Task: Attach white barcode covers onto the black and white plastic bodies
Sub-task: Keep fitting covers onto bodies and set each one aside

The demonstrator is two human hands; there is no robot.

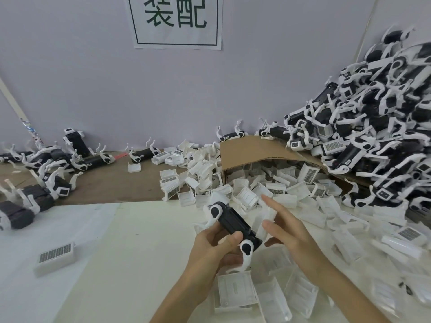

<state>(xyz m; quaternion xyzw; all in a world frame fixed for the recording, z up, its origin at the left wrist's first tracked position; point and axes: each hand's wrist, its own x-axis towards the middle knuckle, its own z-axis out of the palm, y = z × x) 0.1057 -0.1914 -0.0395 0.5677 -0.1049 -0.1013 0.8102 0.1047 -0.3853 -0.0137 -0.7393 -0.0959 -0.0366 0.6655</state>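
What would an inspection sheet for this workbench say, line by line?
Surface: white sheets over a brown table top.
Job's things: one black and white body in hand; white barcode covers heaped in and before a tipped cardboard box; big pile of bodies at right; smaller group of bodies at left.
Clutter: one lone cover apart on the sheet at left.
Hands: left hand grips the body; right hand open beside it, fingers straight, holding nothing.
Cables: nothing seen.
Surroundings: pale wall with a printed sign.
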